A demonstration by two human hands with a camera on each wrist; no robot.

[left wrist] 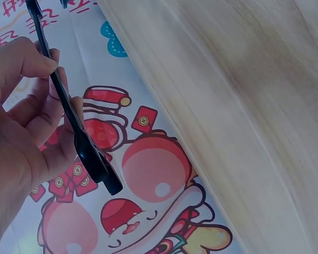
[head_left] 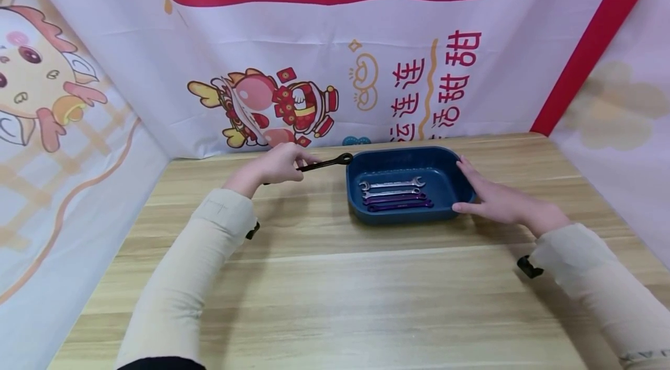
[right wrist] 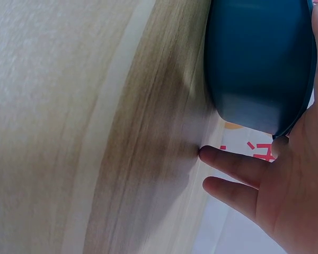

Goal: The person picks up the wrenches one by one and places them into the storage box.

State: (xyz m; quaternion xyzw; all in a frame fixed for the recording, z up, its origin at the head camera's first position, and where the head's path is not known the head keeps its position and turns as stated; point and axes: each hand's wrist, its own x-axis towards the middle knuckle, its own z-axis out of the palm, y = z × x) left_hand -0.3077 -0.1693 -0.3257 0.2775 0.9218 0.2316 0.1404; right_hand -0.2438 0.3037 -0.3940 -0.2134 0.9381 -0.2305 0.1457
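Note:
My left hand (head_left: 281,164) pinches a black wrench (head_left: 328,163) between thumb and fingers. The wrench's ring end is right at the left rim of a dark blue basin (head_left: 405,218). In the left wrist view the wrench (left wrist: 68,111) slants across the fingers, its other end pointing down. Several wrenches, silver ones (head_left: 392,184) and purple ones (head_left: 400,205), lie side by side on the basin's floor, toward its left. At the basin's right end rests my right hand (head_left: 494,200), fingers spread and fairly straight against the rim; in the right wrist view two fingers stick out past the wall.
The basin stands on a wood-grain table (head_left: 335,300), near its back edge. Behind it hangs a white printed cloth (head_left: 309,38) with red lettering and cartoon figures. More printed cloth (head_left: 78,184) closes off the left side.

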